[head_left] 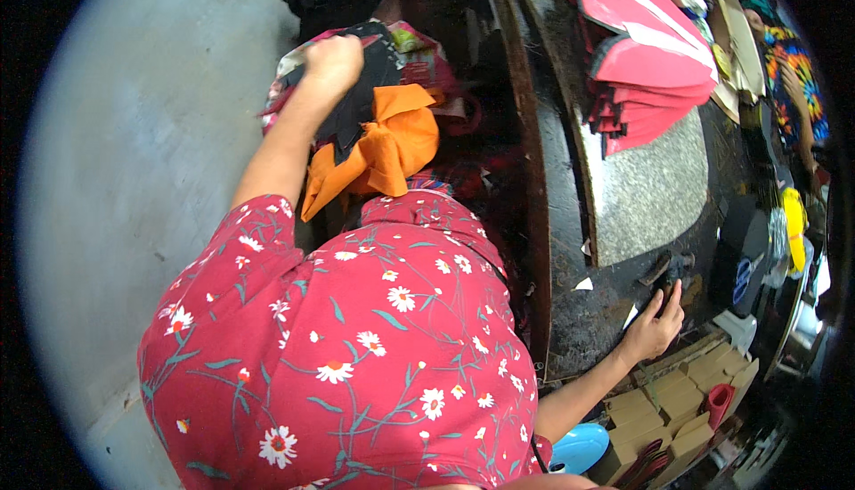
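My left hand (335, 64) is a closed fist, held over a heap of black cloth (361, 102). What it grips, if anything, is hidden. A patterned pink bag or cloth (426, 67) shows around the black cloth, and a crumpled orange cloth (392, 138) lies on the near side, close to my lap. Off to the right, my right hand (652, 337) rests at the edge of the dark worktable (583, 321) with its fingers stretched out. Its fingertips reach a small dark object (677, 267), whose kind I cannot make out.
On the table, a stack of pink-red cut pieces (655, 80) lies over a grey speckled slab (655, 191). White scraps (583, 284) are beside it. Cardboard boxes (668, 405) and a blue round thing (579, 448) stand at lower right. Another person's arm (797, 107) appears at far right.
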`<state>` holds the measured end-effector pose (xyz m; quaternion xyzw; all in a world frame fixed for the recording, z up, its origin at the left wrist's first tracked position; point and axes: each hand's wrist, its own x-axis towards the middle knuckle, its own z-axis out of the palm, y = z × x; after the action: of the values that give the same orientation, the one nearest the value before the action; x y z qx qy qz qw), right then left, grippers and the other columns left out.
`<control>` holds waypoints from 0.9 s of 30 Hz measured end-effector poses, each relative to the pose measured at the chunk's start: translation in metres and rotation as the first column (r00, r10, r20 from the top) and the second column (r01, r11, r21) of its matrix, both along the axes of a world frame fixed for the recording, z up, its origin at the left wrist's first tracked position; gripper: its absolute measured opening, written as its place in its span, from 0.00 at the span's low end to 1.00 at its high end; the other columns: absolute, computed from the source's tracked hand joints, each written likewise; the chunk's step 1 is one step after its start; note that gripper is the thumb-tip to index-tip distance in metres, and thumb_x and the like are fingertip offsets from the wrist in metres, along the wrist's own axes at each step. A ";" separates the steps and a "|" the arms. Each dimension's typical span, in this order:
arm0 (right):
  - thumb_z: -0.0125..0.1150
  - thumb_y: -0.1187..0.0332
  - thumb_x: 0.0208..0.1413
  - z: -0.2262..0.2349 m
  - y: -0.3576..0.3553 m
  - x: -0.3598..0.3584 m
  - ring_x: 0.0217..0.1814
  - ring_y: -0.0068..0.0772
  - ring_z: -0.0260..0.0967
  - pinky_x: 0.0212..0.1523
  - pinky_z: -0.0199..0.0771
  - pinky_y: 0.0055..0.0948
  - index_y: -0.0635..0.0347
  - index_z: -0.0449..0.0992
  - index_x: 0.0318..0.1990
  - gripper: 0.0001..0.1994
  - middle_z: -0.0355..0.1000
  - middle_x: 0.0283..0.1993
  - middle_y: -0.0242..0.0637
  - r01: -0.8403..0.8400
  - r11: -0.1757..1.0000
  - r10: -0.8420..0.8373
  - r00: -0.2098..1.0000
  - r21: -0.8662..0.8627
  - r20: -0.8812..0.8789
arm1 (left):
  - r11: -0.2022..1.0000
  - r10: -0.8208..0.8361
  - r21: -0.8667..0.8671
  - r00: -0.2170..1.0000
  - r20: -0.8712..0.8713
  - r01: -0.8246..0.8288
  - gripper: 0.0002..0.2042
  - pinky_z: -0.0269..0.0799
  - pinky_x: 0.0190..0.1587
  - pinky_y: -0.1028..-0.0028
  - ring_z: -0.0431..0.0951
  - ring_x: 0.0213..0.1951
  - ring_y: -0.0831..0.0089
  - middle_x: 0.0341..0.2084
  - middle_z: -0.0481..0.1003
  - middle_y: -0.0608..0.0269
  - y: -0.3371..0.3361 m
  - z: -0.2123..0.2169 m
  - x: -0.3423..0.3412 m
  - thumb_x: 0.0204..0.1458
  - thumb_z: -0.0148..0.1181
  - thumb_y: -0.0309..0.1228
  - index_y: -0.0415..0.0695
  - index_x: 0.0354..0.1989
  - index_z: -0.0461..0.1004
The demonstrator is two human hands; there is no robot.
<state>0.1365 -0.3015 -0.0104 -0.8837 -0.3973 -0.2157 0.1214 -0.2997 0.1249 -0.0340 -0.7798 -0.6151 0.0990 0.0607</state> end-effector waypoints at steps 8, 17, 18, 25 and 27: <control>0.63 0.63 0.60 0.001 0.003 -0.003 0.43 0.42 0.71 0.43 0.73 0.40 0.42 0.77 0.59 0.18 0.74 0.43 0.36 0.001 0.999 -0.001 1.000 0.037 0.009 | 0.766 -0.597 0.424 0.289 0.749 0.483 0.15 0.73 0.51 0.66 0.79 0.48 0.57 0.46 0.78 0.46 -0.059 0.160 0.064 0.60 0.53 0.27 0.40 0.55 0.74; 0.65 0.64 0.56 -0.001 0.002 -0.005 0.45 0.40 0.71 0.47 0.72 0.39 0.41 0.75 0.59 0.22 0.73 0.42 0.32 0.030 0.998 -0.031 0.999 0.047 0.021 | 0.363 -0.620 0.325 -0.034 0.784 0.873 0.14 0.77 0.40 0.65 0.81 0.37 0.54 0.35 0.78 0.45 -0.115 0.079 0.283 0.57 0.59 0.30 0.41 0.50 0.74; 0.65 0.64 0.56 -0.001 0.002 -0.006 0.45 0.40 0.70 0.47 0.71 0.39 0.41 0.75 0.59 0.22 0.73 0.42 0.32 0.050 0.999 -0.050 0.999 0.021 0.016 | 0.281 -0.804 0.418 -0.027 0.595 0.864 0.11 0.76 0.34 0.61 0.81 0.33 0.55 0.29 0.78 0.52 -0.118 0.062 0.293 0.55 0.60 0.35 0.44 0.43 0.75; 0.56 0.61 0.66 0.024 0.016 -0.002 0.36 0.36 0.79 0.38 0.75 0.33 0.58 0.78 0.56 0.16 0.81 0.43 0.43 0.258 0.873 -0.088 0.918 0.414 -0.386 | 0.305 -0.877 0.596 -0.025 0.480 0.743 0.06 0.77 0.30 0.65 0.82 0.30 0.65 0.24 0.78 0.65 -0.115 0.014 0.315 0.53 0.60 0.36 0.49 0.33 0.75; 0.57 0.59 0.66 0.033 0.031 -0.009 0.39 0.33 0.80 0.39 0.76 0.31 0.59 0.78 0.55 0.17 0.81 0.46 0.43 0.208 0.801 0.105 0.874 0.561 -0.474 | 0.307 -0.880 0.615 -0.029 0.474 0.726 0.05 0.77 0.29 0.63 0.82 0.29 0.61 0.23 0.78 0.62 -0.116 0.015 0.316 0.51 0.56 0.32 0.47 0.26 0.74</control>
<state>0.1273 -0.2705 0.0224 -0.8359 -0.2409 -0.1053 0.4818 0.0158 0.0087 -0.0191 -0.9323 -0.0063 -0.3509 -0.0873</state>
